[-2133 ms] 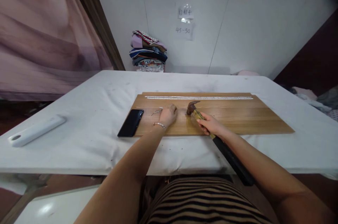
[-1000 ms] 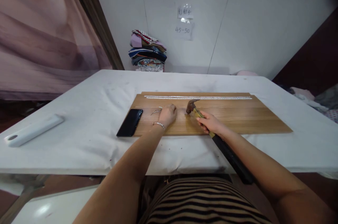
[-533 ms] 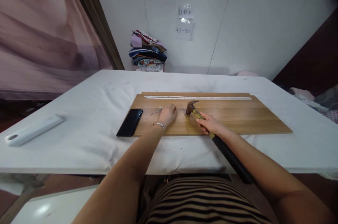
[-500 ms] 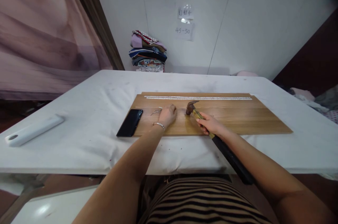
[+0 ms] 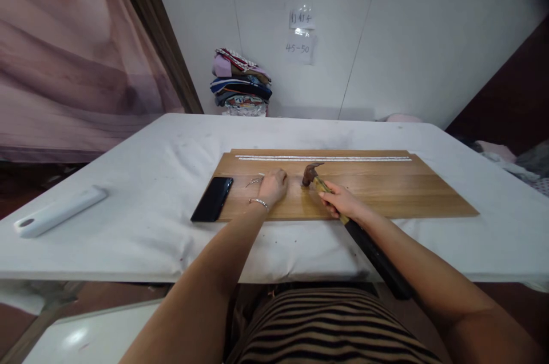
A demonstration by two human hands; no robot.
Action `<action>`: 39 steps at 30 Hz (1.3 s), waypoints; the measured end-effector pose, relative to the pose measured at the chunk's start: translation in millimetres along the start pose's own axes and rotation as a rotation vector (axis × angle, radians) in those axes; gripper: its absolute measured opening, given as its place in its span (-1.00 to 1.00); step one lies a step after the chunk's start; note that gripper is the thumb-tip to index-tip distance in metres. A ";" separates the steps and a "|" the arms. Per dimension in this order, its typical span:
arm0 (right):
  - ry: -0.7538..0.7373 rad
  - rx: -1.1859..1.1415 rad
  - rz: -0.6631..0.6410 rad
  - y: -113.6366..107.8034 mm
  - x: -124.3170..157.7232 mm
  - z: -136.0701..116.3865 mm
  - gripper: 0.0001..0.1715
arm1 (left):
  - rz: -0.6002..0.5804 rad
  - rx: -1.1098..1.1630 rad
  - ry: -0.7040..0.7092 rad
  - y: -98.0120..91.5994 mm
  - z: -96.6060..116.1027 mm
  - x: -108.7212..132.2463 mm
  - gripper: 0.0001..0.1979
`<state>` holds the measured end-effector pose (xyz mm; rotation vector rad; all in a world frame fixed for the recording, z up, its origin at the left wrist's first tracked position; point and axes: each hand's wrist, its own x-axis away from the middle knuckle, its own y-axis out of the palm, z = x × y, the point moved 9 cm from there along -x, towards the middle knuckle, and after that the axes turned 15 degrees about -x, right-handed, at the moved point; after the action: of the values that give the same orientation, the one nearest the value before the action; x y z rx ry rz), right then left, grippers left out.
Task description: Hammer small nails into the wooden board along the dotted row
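Note:
My right hand [image 5: 339, 200] is wrapped around the upper handle of a claw hammer [image 5: 377, 261]. The rusty head is low over a wooden board [image 5: 412, 190], its face at or just above the surface; I cannot tell whether it touches. My left hand [image 5: 273, 186] rests on the board left of the hammer head, fingers curled together and their tips turned away. Whatever they may hold is hidden. Several thin nails [image 5: 254, 181] lie on the board just left of that hand. Two white strips [image 5: 326, 158] run along the board's far side.
A black phone [image 5: 213, 199] lies over the board's left edge. Farther left on the white-covered table [image 5: 141, 181] is a long white plastic object [image 5: 60, 212]. Folded clothes [image 5: 241, 84] are stacked by the wall, below taped paper signs [image 5: 299, 48].
The view has shifted very slightly. My hands, the hammer and the nails hold practically the same places on the board.

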<state>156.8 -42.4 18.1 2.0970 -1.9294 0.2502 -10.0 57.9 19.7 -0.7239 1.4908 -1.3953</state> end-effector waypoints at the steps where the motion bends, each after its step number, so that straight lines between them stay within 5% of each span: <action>1: -0.001 0.002 -0.003 0.3 0.0 0.1 -0.70 | 0.001 -0.004 -0.002 -0.1 -0.1 0.1 -0.83; 39: -0.016 -0.001 0.000 -3.6 0.4 -0.5 -0.75 | 0.018 0.005 0.017 3.4 -0.1 -2.1 -0.81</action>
<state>160.4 -42.3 18.4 2.1046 -1.9382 0.2326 -8.7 60.4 16.9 -0.6961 1.5035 -1.3945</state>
